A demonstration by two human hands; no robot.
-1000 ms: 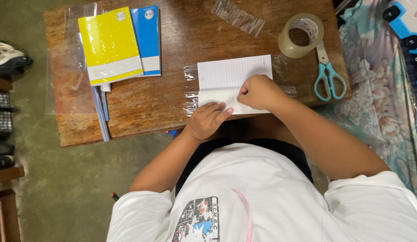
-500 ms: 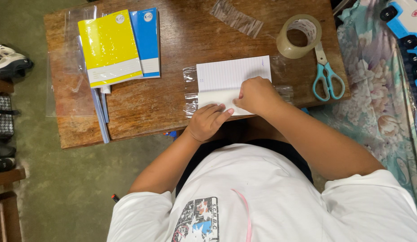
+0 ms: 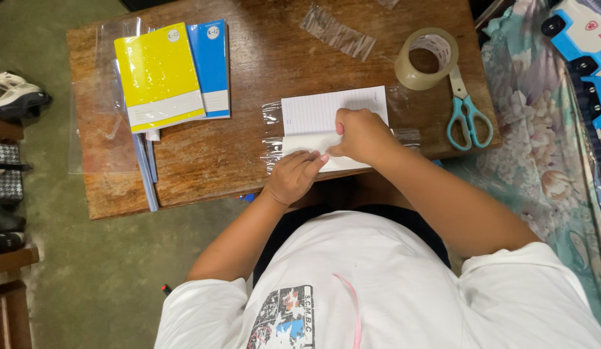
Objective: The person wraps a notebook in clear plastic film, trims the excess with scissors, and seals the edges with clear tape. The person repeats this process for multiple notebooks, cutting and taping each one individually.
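Head view: both hands [image 3: 326, 158] press an open notebook [image 3: 323, 113].

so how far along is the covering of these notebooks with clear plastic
Looks done: the yellow notebook and blue notebook lie stacked at the far left of the wooden table, seemingly covered. In hand: the left hand and right hand press on the open lined notebook over a clear plastic sheet. Left: the tape roll and teal scissors lie untouched.

Head camera, steeply down over desk [image 3: 248, 84]
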